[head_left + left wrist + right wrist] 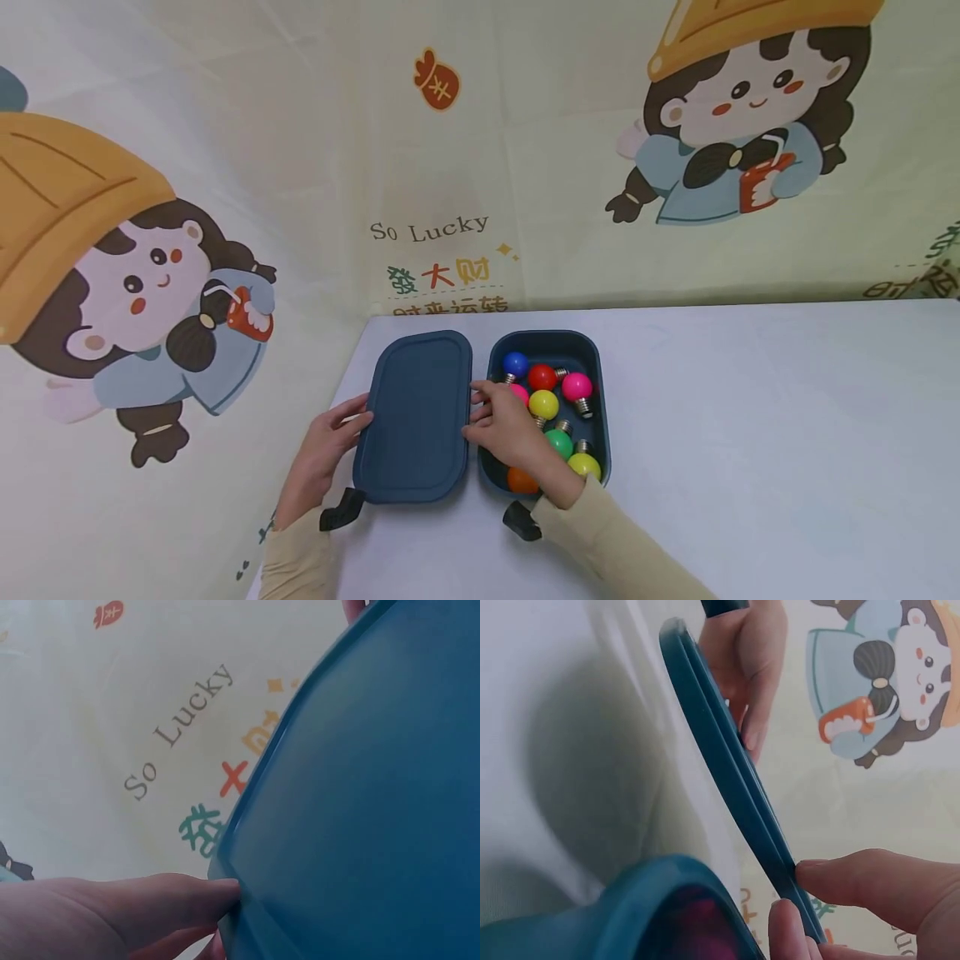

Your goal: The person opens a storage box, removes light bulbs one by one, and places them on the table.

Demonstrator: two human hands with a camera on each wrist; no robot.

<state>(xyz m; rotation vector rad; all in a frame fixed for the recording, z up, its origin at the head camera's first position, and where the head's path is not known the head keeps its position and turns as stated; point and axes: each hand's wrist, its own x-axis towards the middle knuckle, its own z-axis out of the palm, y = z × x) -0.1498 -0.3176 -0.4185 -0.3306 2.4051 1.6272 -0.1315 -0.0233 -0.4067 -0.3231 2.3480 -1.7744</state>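
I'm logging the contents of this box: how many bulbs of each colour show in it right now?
Blue bulb: 1
Red bulb: 1
Pink bulbs: 2, one mostly hidden behind the right hand
Yellow bulbs: 2
Green bulb: 1
Orange bulb: 1
Total: 8 bulbs visible in the box; the hand may hide more.

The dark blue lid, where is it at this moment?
In the head view, the dark blue lid is held between the left hand and the right hand, just left of the open box of coloured bulbs.
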